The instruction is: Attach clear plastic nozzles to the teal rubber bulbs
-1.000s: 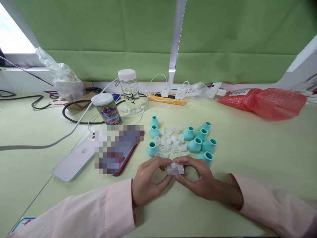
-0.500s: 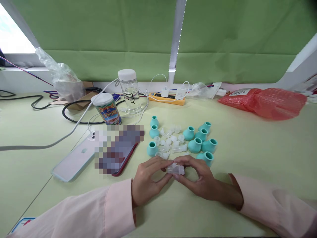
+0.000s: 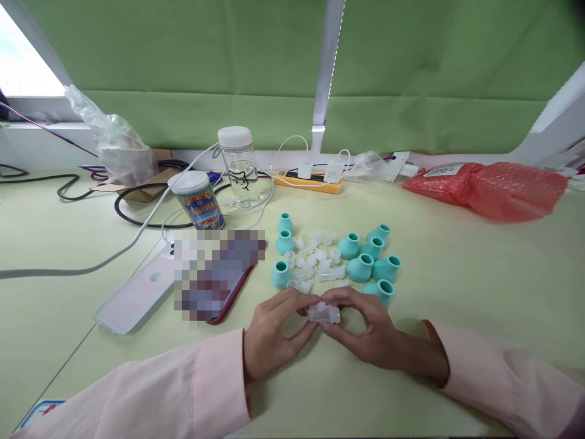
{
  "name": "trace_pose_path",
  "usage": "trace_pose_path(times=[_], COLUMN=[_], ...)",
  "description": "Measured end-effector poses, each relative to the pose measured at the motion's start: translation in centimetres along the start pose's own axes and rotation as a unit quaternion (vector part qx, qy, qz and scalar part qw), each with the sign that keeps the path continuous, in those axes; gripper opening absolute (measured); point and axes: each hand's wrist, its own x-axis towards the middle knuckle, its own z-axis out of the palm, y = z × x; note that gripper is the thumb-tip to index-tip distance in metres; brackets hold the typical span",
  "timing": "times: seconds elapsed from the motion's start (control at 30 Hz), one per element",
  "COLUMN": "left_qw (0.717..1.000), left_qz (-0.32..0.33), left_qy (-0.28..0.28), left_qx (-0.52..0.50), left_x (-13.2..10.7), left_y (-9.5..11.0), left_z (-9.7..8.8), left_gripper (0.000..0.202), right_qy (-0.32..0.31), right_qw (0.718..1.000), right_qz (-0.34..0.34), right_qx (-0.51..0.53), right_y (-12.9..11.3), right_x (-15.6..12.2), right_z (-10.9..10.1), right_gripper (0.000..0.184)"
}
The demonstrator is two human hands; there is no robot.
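Between my two hands lies a small translucent plastic tube, on its side close to the table. The thumb and fingertips of my left hand pinch its left end. My right hand grips it from the right, with fingertips above and thumb below. Just beyond my fingers is a loose pile of clear and white plastic pieces, caps and tubes among them. Teal rubber bulbs with open necks stand in groups to the right and left of that pile.
To the left lie a phone in a clear case and a dark phone, its screen blurred. Behind stand a printed canister and a clear bottle, with cables around them. An orange power strip and a red bubble-wrap bag sit along the back.
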Motion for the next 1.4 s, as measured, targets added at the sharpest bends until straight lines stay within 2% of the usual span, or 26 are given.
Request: trace_pose_path(times=[0.5, 0.7, 0.8, 0.97, 1.2, 1.4], left_qw=[1.0, 0.999, 0.999, 1.0, 0.999, 0.998], left_qz=[0.009, -0.02, -0.019, 0.008, 0.038, 0.059], left_qy=[-0.013, 0.021, 0.018, 0.014, 0.014, 0.019], left_qx=[0.001, 0.017, 0.02, 0.015, -0.015, -0.02], left_x=[-0.1, -0.28, -0.25, -0.07, 0.13, 0.13], left_y=[-0.01, 0.1, 0.12, -0.03, 0.05, 0.36], left_z=[-0.05, 0.06, 0.06, 0.07, 0.0, -0.11], left_gripper=[0.018, 0.017, 0.015, 0.023, 0.024, 0.025], right_qy=[0.007, 0.016, 0.014, 0.002, -0.038, -0.039], right_qw=[0.999, 0.999, 0.999, 0.999, 0.999, 0.999], right_qz=[-0.036, -0.035, -0.033, -0.034, 0.017, 0.013], right_qx=[-0.018, -0.034, -0.032, -0.014, 0.009, -0.014], right_y=[0.24, -0.09, -0.03, 0.13, -0.16, -0.46], right_x=[-0.2, -0.13, -0.13, -0.08, -0.46, -0.21], right_z=[-0.02, 0.0, 0.03, -0.02, -0.1, -0.35], right_gripper=[0.028, 0.026, 0.025, 0.026, 0.031, 0.018])
